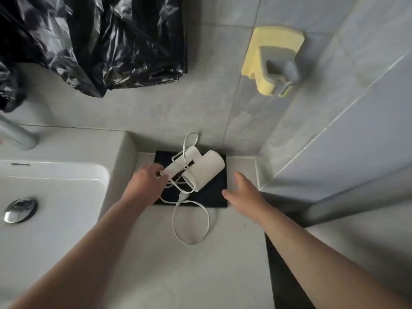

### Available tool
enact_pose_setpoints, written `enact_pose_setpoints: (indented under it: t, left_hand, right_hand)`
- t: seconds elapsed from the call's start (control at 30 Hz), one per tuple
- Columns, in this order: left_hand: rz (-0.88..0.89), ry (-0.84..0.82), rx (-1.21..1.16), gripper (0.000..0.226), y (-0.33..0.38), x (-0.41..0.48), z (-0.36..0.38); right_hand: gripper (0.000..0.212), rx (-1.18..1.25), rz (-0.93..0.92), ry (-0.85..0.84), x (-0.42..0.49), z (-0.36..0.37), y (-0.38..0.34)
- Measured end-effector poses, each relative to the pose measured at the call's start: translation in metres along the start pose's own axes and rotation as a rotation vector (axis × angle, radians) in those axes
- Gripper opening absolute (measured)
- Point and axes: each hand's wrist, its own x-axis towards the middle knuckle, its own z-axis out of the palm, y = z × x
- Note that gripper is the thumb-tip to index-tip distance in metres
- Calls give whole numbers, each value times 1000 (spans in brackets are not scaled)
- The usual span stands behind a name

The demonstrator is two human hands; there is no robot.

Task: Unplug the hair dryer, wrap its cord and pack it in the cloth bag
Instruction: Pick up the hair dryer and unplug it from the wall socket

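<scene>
Nearest me, a loose loop of the thin white power cord (191, 224) trails off the front edge of the flat dark cloth bag (217, 192) onto the pale grey stone counter (156, 253). I judge that this loop is the main risk: if I lift the dryer before gathering it, the slack may drag, catch on the bag's edge and pull the bag forward.

My right hand (242, 194) hovers open, fingers spread, just beside the bag's right front corner, holding nothing. My left hand (146, 185) rests at the bag's left edge, fingers curled around the cord near the handle end; whether I truly pinch it I cannot tell.

The white plastic folding hair dryer (197, 169) lies on top of the bag, not inside it, with cord crossing over and under its body. Those crossings could knot if I wind carelessly.

Beyond the bag, another cord loop leans against the grey tiled wall (178, 103); I cannot see the plug clearly.
</scene>
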Motion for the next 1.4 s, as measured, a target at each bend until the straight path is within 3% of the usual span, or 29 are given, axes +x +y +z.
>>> enact_pose_setpoints:
  t: [0.13, 0.3, 0.6, 0.83, 0.93, 1.07, 1.13, 1.23, 1.4]
  left_hand:
    - [-40, -63, 73, 44, -2, 31, 12]
    - [-29, -109, 101, 22, -9, 50, 27]
    - [-6, -155, 56, 18, -5, 61, 29]
    - [95, -9, -65, 11, 5, 40, 19]
    - [94, -29, -116, 9, 11, 33, 12]
    - [-130, -152, -542, 44, 24, 29, 0]
    - [-238, -167, -503, 58, 35, 31, -1]
    - [-295, -148, -486, 50, 47, 31, 1]
    - [-127, -53, -464, 31, 55, 24, 0]
  right_hand:
    - [51, 217, 90, -25, 34, 13, -15]
    - [39, 586, 259, 25, 70, 28, -20]
    - [61, 949, 392, -19, 94, 45, -27]
    - [71, 998, 340, -3, 82, 36, -30]
    - [70, 969, 292, -13, 73, 24, -32]
    - [47, 908, 192, 27, 60, 11, -34]
    - [44, 893, 140, 37, 53, 8, -35]
    - [47, 852, 89, 58, 45, 9, -37]
    - [59, 763, 85, 114, 37, 11, -36]
